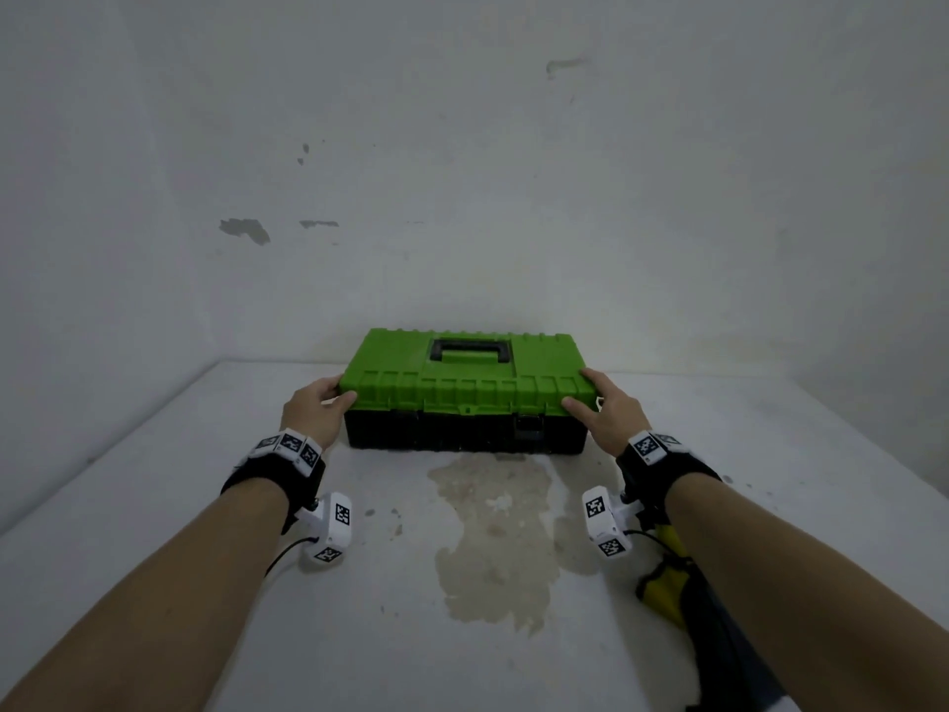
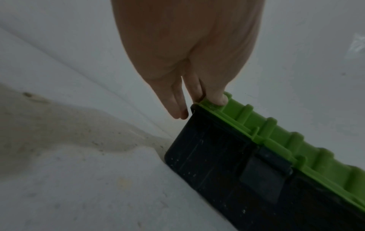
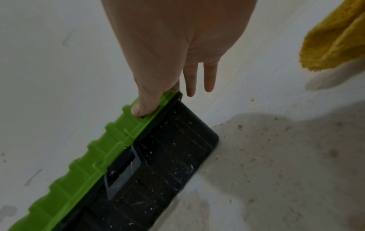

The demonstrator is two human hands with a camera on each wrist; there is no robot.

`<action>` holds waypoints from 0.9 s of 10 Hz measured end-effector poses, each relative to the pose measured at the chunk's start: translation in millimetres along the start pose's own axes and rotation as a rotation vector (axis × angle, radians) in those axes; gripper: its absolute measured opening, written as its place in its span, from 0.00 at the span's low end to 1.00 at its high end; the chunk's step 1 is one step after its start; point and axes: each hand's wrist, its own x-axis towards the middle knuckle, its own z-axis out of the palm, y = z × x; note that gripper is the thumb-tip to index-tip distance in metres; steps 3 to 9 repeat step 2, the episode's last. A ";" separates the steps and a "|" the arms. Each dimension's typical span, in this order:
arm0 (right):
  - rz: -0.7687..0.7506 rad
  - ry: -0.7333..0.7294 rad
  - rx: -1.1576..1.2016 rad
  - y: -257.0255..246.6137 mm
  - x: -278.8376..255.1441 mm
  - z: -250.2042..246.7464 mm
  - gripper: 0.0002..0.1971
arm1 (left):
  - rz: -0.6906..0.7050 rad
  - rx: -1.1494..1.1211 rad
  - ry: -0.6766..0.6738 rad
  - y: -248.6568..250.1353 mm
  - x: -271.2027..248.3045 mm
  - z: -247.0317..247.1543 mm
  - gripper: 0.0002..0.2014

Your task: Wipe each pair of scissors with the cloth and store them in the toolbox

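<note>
A toolbox with a green lid [image 1: 472, 388] and black base [image 1: 452, 434] stands shut on the white table, near the back wall. My left hand [image 1: 336, 395] grips the lid's front left corner, thumb [image 2: 217, 98] on the rim, two fingers hanging straight beside the box. My right hand [image 1: 583, 390] grips the front right corner, thumb [image 3: 141, 109] on the lid edge. A yellow cloth [image 1: 662, 583] lies on the table under my right forearm, also in the right wrist view [image 3: 335, 39]. No scissors are in sight.
A black latch [image 1: 529, 423] sits on the box front toward the right. A brownish stain [image 1: 493, 531] spreads over the table [image 1: 154, 480] in front of the box. White walls close in behind and to the left.
</note>
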 end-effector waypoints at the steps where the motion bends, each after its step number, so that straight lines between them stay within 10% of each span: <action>1: -0.015 -0.055 -0.082 -2.6 -4.6 -3.0 0.37 | 0.013 0.048 -0.042 4.2 -6.4 -3.6 0.20; 9: -0.032 -0.078 -0.163 -2.2 -10.5 -4.5 0.40 | 0.019 0.053 -0.066 8.9 -24.5 -6.2 0.20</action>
